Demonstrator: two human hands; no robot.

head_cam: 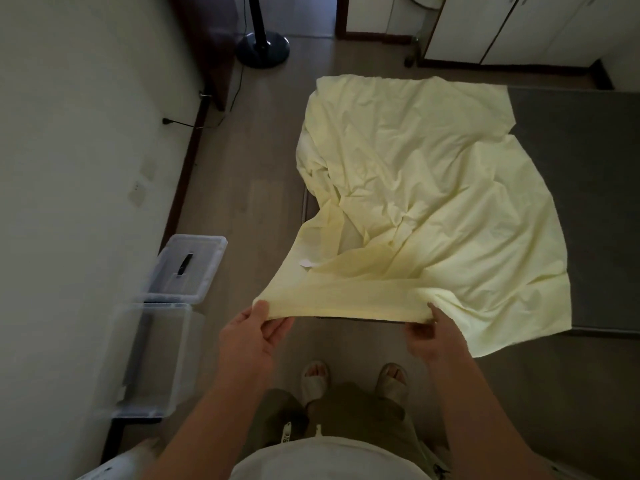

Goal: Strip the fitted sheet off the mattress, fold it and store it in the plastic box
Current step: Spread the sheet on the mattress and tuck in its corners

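- The near hem of the fitted sheet (415, 188) is being pinched by both hands at lower centre of frame. The left hand (252, 336) is gripping with thumb on top and fingers curled beneath. The right hand (427, 336) is gripping likewise, with its fingers mostly hidden under the cloth.
- The hem is being held taut between the two hands, raised clear of the mattress (588, 202).
- The rest of the sheet is lying crumpled across the grey mattress, centre to upper centre, and is spilling past its near edge at lower right.
- Step, as judged: the first fold is being set up.
- To do it well, tension should be kept even and the held hem carried to the far edge at upper centre. Corners should be matched and creases smoothed before the next fold.
- Orientation: the held hem is running left–right. The long axis appears to be running from lower centre to upper centre, skewed slightly right.
- The plastic box (156, 358) is standing open at lower left, with its lid (190, 268) just beside it. Both are apart from the sheet.
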